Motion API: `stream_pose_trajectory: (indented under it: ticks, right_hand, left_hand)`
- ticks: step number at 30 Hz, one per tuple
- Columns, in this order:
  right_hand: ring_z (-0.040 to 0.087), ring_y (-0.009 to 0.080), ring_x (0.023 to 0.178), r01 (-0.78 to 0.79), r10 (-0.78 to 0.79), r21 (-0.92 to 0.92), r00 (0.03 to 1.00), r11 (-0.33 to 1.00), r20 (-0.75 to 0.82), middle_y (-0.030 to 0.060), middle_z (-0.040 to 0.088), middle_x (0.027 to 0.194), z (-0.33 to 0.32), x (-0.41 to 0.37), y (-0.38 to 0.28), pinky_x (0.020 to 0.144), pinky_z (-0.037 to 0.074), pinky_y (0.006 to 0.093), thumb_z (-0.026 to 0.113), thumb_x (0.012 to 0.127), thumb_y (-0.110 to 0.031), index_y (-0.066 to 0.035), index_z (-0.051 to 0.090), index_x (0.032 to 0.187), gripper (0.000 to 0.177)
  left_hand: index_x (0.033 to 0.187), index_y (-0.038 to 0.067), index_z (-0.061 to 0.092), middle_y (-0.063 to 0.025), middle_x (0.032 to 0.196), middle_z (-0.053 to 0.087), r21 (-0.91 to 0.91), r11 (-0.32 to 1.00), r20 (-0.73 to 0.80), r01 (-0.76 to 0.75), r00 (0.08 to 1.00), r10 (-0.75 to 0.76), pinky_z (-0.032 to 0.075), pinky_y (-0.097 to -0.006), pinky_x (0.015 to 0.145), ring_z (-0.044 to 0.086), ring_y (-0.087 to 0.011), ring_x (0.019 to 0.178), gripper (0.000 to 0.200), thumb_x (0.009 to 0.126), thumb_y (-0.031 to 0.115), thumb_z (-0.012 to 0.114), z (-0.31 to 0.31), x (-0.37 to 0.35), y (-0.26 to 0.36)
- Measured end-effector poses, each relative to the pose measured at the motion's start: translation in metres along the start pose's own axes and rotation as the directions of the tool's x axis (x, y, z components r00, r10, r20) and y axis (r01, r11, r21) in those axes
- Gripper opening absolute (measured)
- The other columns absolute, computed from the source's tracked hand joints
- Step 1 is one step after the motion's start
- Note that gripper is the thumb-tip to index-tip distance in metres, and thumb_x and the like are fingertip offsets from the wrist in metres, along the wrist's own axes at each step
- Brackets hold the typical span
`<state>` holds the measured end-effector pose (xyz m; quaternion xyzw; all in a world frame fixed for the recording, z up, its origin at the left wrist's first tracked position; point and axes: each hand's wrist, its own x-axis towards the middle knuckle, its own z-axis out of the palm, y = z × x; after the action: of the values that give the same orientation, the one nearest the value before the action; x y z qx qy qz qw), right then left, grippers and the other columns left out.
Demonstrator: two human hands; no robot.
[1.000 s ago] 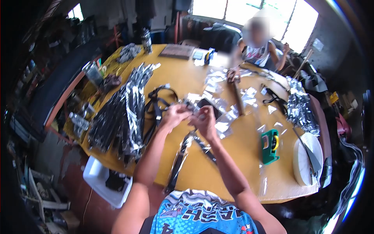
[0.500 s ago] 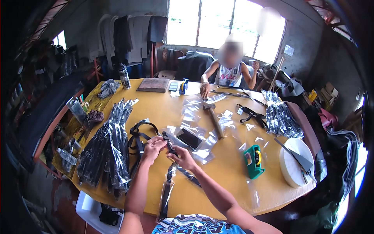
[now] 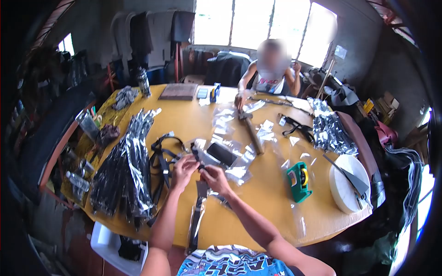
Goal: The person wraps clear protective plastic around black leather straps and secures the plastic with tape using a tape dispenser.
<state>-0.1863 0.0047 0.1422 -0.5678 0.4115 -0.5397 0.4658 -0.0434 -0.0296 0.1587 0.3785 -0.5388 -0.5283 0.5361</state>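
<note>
A black strap with a buckle-like piece (image 3: pixel 196 154) is pinched between my two hands above the table's near middle. My left hand (image 3: pixel 185 171) is closed on its left side, and my right hand (image 3: pixel 215 178) grips it with thumb and fingers from the right. A loose tangle of black straps (image 3: pixel 161 158) lies just left of my left hand. Beneath my hands, a black strap in a clear sleeve (image 3: pixel 197 216) runs toward the table's front edge. A dark phone (image 3: pixel 222 154) rests on clear plastic sleeves beyond my right hand.
Bundled straps in plastic (image 3: pixel 124 175) cover the table's left; another bundle (image 3: pixel 331 129) lies at the right. A hammer (image 3: pixel 251 133), a green tape dispenser (image 3: pixel 299 182) and a white round block with a blade (image 3: pixel 343 195) are also there. A co-worker (image 3: pixel 269 83) sits opposite.
My hands have come closer together on the strap, and the right hand has shifted slightly. The view has tilted a little, moving the table's contents upward. The co-worker's raised hand has moved slightly.
</note>
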Motion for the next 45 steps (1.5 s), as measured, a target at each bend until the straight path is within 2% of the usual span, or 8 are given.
stream_pose_trajectory:
  ticks: [6, 10, 13, 14, 18, 24, 35, 45]
  right_hand:
    - [0.051, 0.0063, 0.06, -0.066, 0.067, -0.052, 0.998, 0.996, 0.02, 0.0025, 0.059, 0.068, -0.003, -0.002, -0.011, 0.054, 0.042, 0.0224, 0.058, 0.088, -0.015, 0.002, 0.057, 0.08, 0.019]
    - [0.051, 0.006, 0.061, -0.017, 0.018, -0.002, 0.999, 1.0, 0.027, 0.001, 0.06, 0.071, -0.004, 0.002, 0.005, 0.054, 0.041, 0.0204, 0.062, 0.085, -0.009, 0.001, 0.057, 0.087, 0.011]
    - [0.055, 0.0092, 0.078, 0.115, -0.096, -0.225, 0.991, 0.968, 0.095, 0.0026, 0.062, 0.085, -0.009, 0.006, 0.006, 0.073, 0.044, 0.0275, 0.069, 0.079, -0.011, -0.001, 0.058, 0.094, 0.022]
    - [0.054, 0.0115, 0.09, 0.049, -0.033, -0.108, 0.989, 0.993, 0.147, 0.0046, 0.061, 0.096, -0.009, 0.006, 0.004, 0.084, 0.041, 0.0309, 0.07, 0.077, -0.014, -0.001, 0.056, 0.102, 0.032]
    - [0.051, 0.0122, 0.097, 0.039, -0.021, -0.056, 0.958, 0.998, 0.284, 0.0048, 0.058, 0.102, -0.01, 0.012, 0.018, 0.088, 0.04, 0.0301, 0.069, 0.077, -0.014, -0.003, 0.05, 0.114, 0.042]
    - [0.05, 0.0091, 0.088, -0.197, 0.188, -0.024, 0.882, 0.98, 0.431, 0.0011, 0.057, 0.093, -0.013, 0.01, 0.017, 0.079, 0.043, 0.0281, 0.067, 0.079, -0.014, -0.002, 0.053, 0.108, 0.034]
    - [0.054, 0.0071, 0.083, -0.183, 0.136, 0.142, 0.947, 0.973, 0.29, 0.0008, 0.061, 0.09, -0.021, 0.006, 0.038, 0.075, 0.044, 0.0236, 0.062, 0.083, -0.005, -0.002, 0.058, 0.098, 0.016]
    - [0.055, 0.0077, 0.084, -0.219, 0.244, -0.107, 0.861, 0.97, 0.446, 0.0026, 0.062, 0.09, -0.015, 0.016, 0.024, 0.076, 0.044, 0.0263, 0.061, 0.083, -0.01, 0.001, 0.059, 0.102, 0.022]
  left_hand:
    - [0.094, 0.001, 0.062, -0.0045, 0.087, 0.065, 0.012, 0.993, 0.11, 0.121, 0.986, -0.122, 0.045, -0.0212, 0.072, 0.061, -0.0112, 0.081, 0.024, 0.079, 0.019, 0.07, -0.003, -0.003, 0.014]
    - [0.09, -0.001, 0.062, -0.0063, 0.087, 0.066, 0.072, 0.995, 0.14, 0.063, 0.988, -0.072, 0.048, -0.0234, 0.073, 0.061, -0.0103, 0.081, 0.023, 0.076, 0.014, 0.072, -0.006, 0.003, 0.006]
    - [0.091, -0.002, 0.061, -0.0058, 0.085, 0.066, 0.049, 0.997, 0.12, 0.053, 0.991, -0.058, 0.049, -0.0227, 0.071, 0.061, -0.009, 0.079, 0.021, 0.076, 0.01, 0.072, -0.004, 0.002, 0.007]
    - [0.092, -0.001, 0.062, -0.0048, 0.086, 0.066, 0.055, 0.998, 0.129, 0.032, 0.991, -0.038, 0.048, -0.022, 0.072, 0.061, -0.0084, 0.079, 0.02, 0.077, 0.008, 0.071, -0.004, 0.002, 0.008]
    - [0.094, -0.002, 0.062, -0.0047, 0.087, 0.066, 0.074, 0.997, 0.138, 0.011, 0.99, -0.021, 0.048, -0.0217, 0.076, 0.061, -0.0085, 0.081, 0.019, 0.079, 0.007, 0.069, -0.002, 0.002, 0.012]
    - [0.091, -0.002, 0.063, -0.0059, 0.085, 0.066, 0.014, 1.0, 0.117, 0.015, 0.993, -0.016, 0.048, -0.0217, 0.075, 0.061, -0.0095, 0.08, 0.017, 0.078, 0.008, 0.069, -0.008, 0.003, 0.007]
    - [0.093, -0.004, 0.062, -0.007, 0.089, 0.066, -0.084, 0.996, -0.006, -0.001, 1.0, 0.001, 0.049, -0.0216, 0.075, 0.061, -0.0095, 0.08, 0.02, 0.077, 0.006, 0.07, -0.01, 0.006, 0.009]
    - [0.093, -0.002, 0.062, -0.0059, 0.086, 0.066, -0.007, 1.0, 0.081, -0.003, 0.997, 0.004, 0.05, -0.0223, 0.074, 0.062, -0.0106, 0.08, 0.019, 0.078, 0.006, 0.07, -0.004, 0.0, 0.019]
